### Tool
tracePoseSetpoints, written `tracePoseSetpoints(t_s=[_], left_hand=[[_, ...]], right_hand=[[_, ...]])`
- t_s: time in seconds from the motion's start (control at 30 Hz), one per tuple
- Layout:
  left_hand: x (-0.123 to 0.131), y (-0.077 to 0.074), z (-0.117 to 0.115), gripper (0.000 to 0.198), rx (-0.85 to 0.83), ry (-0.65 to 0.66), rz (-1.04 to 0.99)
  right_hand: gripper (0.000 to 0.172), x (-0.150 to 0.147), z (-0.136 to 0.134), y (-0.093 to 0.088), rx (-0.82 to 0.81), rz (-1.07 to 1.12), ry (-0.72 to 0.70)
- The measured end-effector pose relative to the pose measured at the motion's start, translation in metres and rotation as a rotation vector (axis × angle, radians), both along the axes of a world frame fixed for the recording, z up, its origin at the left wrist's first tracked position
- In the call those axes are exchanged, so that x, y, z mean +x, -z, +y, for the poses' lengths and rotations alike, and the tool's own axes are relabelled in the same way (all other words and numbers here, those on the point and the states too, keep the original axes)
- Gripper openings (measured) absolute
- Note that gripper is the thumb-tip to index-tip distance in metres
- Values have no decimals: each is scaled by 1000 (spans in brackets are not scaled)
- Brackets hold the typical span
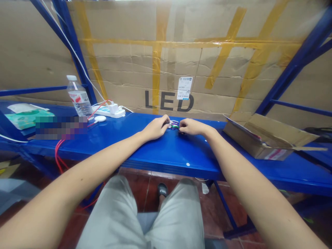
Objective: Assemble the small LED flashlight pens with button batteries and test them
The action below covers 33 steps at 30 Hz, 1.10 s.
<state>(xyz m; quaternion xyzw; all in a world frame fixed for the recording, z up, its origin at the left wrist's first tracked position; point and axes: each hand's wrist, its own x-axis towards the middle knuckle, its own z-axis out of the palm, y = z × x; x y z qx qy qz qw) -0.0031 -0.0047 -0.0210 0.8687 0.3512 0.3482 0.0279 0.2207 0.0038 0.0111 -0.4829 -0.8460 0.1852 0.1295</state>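
A small cluster of thin, shiny pieces point(174, 125) in silver, purple and green lies between my hands on the blue tabletop point(166, 148). Its exact kind is too small to tell. My left hand point(157, 127) rests on the table, fingers closed at the cluster's left end. At the right end, my right hand point(188, 126) is curled with its fingertips pinched together. Whatever those right fingertips hold is hidden behind them.
An open cardboard box point(261, 138) stands on the right. Leftward are a water bottle point(79, 98), a white power strip point(109, 110), a tissue pack point(28, 117) and red cables point(59, 155). Behind stands a large taped carton point(135, 65), between blue frame posts point(293, 65).
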Motion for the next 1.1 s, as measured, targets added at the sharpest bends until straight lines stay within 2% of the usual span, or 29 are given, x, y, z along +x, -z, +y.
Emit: tracePoseSetpoints(t_s=[0.1, 0.17, 0.43, 0.57, 0.73, 0.9, 1.1], left_hand=[[0, 0, 0, 10, 1, 1, 3], [0, 0, 0, 10, 0, 6, 3], [0, 3, 2, 10, -20, 26, 25], [0, 4, 2, 10, -26, 30, 30], [0, 3, 0, 14, -18, 49, 24], [1, 3, -4, 17, 51, 5, 57], [5, 4, -3, 15, 104, -18, 85]], right_hand=[[6, -3, 2, 6, -170, 266, -106], [3, -5, 4, 12, -201, 386, -134], [9, -19, 9, 32, -296, 635, -67], [12, -24, 7, 33, -294, 659, -30], [11, -27, 8, 33, -220, 576, -16], [9, -28, 9, 34, -149, 522, -6], [6, -32, 7, 34, 10, 462, -23]])
